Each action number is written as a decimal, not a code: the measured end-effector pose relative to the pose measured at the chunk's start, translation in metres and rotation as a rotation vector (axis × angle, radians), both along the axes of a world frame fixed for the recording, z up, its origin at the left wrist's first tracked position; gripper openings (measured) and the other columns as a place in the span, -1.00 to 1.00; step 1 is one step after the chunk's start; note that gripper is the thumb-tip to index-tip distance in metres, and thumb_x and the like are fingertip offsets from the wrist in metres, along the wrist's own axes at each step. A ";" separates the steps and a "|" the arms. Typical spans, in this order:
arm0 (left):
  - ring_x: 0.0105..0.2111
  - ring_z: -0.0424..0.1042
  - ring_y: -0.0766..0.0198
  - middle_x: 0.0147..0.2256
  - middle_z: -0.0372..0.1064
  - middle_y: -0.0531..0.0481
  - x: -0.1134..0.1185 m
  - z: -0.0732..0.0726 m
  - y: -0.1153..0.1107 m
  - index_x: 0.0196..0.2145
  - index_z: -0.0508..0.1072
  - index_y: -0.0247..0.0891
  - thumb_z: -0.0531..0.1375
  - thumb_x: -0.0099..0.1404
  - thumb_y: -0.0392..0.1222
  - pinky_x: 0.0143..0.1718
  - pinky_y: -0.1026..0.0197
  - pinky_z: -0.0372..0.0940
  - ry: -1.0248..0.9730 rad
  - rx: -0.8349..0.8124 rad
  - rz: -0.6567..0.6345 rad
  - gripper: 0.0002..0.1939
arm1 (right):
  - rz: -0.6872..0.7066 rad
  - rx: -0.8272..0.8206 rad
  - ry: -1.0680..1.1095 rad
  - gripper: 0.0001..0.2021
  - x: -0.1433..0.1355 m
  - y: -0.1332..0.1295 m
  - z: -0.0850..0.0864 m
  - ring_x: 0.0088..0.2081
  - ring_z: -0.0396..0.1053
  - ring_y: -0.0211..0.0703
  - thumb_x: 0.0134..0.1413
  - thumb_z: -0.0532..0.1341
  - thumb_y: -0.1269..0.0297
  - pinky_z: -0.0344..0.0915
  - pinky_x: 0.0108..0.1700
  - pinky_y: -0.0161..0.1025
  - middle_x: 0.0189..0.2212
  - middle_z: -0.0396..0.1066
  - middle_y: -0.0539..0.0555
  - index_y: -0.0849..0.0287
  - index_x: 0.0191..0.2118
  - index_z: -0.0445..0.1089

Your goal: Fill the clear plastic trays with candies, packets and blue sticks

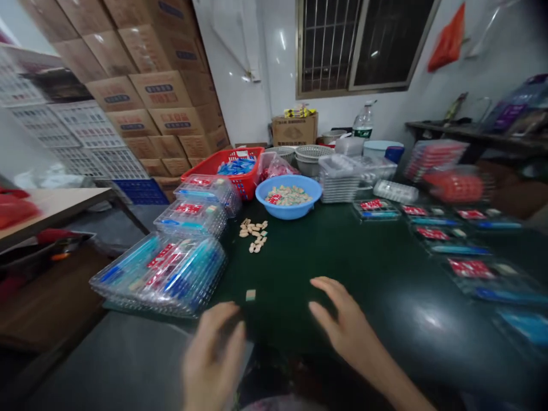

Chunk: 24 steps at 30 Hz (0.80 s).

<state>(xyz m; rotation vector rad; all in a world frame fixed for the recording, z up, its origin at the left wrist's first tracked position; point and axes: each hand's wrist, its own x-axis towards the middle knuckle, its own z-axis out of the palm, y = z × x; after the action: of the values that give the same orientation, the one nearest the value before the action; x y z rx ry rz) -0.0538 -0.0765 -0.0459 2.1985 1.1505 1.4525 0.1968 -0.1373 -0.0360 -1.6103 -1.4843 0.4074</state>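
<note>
My left hand [216,357], smeared a little by motion, hovers at the table's near edge with thumb and fingers apart and nothing visible between them. Just beyond its fingertips lies a small green-and-beige block [250,295]. To the right, my right hand [342,319] is held over the dark green table [291,268], its thumb and fingers spread and holding nothing. Farther off lies a loose group of small beige pieces [252,229], too small to name surely. Behind them stands a light blue basin [287,211] containing similar pieces and something red.
Stacked clear plastic trays [162,274] with blue pens and red cards stand left. Several filled trays [471,268] lie right. A red basket [248,185] of blue packets, stacked clear trays [340,180] and grey baskets [314,162] stand at the back. Cartons [158,97] rise behind.
</note>
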 end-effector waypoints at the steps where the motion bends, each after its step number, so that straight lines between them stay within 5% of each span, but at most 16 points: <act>1: -0.14 0.31 0.14 -0.15 0.30 -0.09 0.022 -0.006 -0.007 -0.15 0.35 -0.22 0.17 0.12 -0.36 -0.12 0.11 0.23 0.041 -0.025 -0.085 -0.70 | -0.096 0.057 -0.059 -0.67 0.013 -0.014 -0.009 0.04 0.16 -0.06 0.10 0.07 0.21 0.11 0.06 -0.03 0.00 0.22 0.13 0.12 0.00 0.23; 5: -0.12 0.28 0.14 -0.18 0.28 -0.11 0.078 -0.007 -0.018 -0.17 0.33 -0.24 0.16 0.11 -0.42 -0.10 0.08 0.21 0.095 -0.034 -0.252 -0.70 | -0.447 0.223 -0.218 -0.66 0.059 -0.056 -0.046 -0.01 0.20 0.01 0.09 0.07 0.13 0.14 0.01 0.02 -0.06 0.26 0.18 0.18 -0.06 0.27; 10: -0.13 0.25 0.11 -0.22 0.28 -0.12 0.114 -0.010 -0.026 -0.19 0.31 -0.22 0.13 0.12 -0.41 -0.13 0.02 0.20 0.132 -0.085 -0.378 -0.73 | -0.636 0.240 -0.374 -0.68 0.071 -0.068 -0.076 -0.07 0.24 0.08 0.11 0.04 0.14 0.19 -0.08 0.02 -0.12 0.31 0.24 0.26 -0.12 0.30; 15: -0.10 0.22 0.06 -0.22 0.29 -0.13 0.133 -0.024 -0.033 -0.15 0.28 -0.19 0.12 0.12 -0.41 -0.12 -0.05 0.14 0.234 -0.012 -0.334 -0.68 | -0.736 0.187 -0.512 -0.70 0.058 -0.064 -0.079 -0.04 0.22 0.14 0.09 0.11 0.21 0.18 -0.13 -0.01 -0.08 0.30 0.22 0.25 -0.09 0.30; 24: -0.07 0.19 0.02 -0.18 0.29 -0.15 0.139 -0.023 -0.036 -0.15 0.29 -0.21 0.12 0.12 -0.35 -0.17 -0.03 0.11 0.442 0.032 -0.211 -0.70 | -0.708 0.132 -0.511 -0.66 0.060 -0.064 -0.084 -0.09 0.26 0.14 0.10 0.09 0.18 0.14 -0.16 -0.02 -0.14 0.35 0.21 0.23 -0.04 0.28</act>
<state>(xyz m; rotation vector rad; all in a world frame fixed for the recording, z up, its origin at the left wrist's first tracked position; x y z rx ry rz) 0.0855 -0.1121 -0.0684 2.6533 0.9756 0.9324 0.2568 -0.2011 -0.1203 -2.0830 -1.1349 -0.5222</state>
